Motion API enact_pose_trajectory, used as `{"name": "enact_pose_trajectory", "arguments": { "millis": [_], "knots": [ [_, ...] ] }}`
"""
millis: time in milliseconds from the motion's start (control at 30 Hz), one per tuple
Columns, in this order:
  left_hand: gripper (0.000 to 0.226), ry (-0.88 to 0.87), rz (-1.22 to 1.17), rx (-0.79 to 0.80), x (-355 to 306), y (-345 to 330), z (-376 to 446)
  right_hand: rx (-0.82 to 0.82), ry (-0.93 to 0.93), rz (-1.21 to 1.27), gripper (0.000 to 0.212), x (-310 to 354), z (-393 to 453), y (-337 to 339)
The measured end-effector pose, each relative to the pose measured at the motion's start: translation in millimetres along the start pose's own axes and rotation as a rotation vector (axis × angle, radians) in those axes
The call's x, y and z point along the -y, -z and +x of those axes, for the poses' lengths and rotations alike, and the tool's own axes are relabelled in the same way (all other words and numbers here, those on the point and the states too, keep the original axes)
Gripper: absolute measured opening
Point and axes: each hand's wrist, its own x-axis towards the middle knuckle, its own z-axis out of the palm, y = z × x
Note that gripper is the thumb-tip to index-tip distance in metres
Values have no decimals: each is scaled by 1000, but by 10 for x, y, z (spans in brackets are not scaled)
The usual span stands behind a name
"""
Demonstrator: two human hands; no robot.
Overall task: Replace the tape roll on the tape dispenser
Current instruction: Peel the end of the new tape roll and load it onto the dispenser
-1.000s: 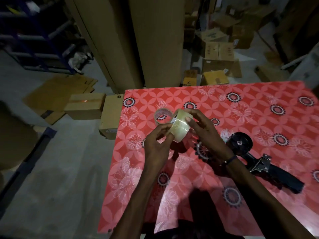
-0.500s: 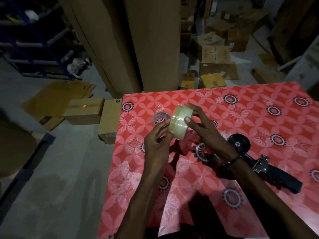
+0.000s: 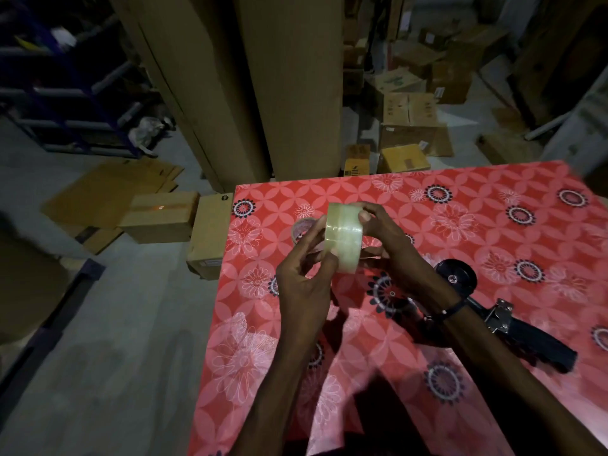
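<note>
Both hands, left [image 3: 304, 284] and right [image 3: 386, 240], had fingers clamped on the clear, light, stiff, slick-faced tape roll [image 3: 343, 236] above the red floral bench [image 3: 493, 232]; best gripped by its edges, black pistol-grip dispenser [image 3: 503, 314] nearby.

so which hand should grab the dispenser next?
Right. The dispenser lies on the table beside the right hand's wrist; the left hand is on the roll's far side and could hold it alone.
</note>
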Motion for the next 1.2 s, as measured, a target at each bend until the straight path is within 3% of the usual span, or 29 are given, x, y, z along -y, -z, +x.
{"name": "enact_pose_trajectory", "arguments": {
  "millis": [300, 600, 800, 1000, 1200],
  "knots": [
    [59, 1, -68, 64, -97, -16, 6, 27, -41, 38, 67, 93, -71, -24],
    [48, -35, -132, -1, -166, -60, 11, 33, -83, 59, 63, 134, -148, -75],
    [55, -67, -56, 74, -138, -31, -13, -80, -205, 176, 59, 198, -153, -142],
    [52, -25, -143, 2, -168, -60, -12, 34, -145, 117, 77, 177, -208, -69],
    [63, -4, -121, 47, -184, -54, 1, -29, -244, 142, 65, 265, -220, -130]
  ]
}}
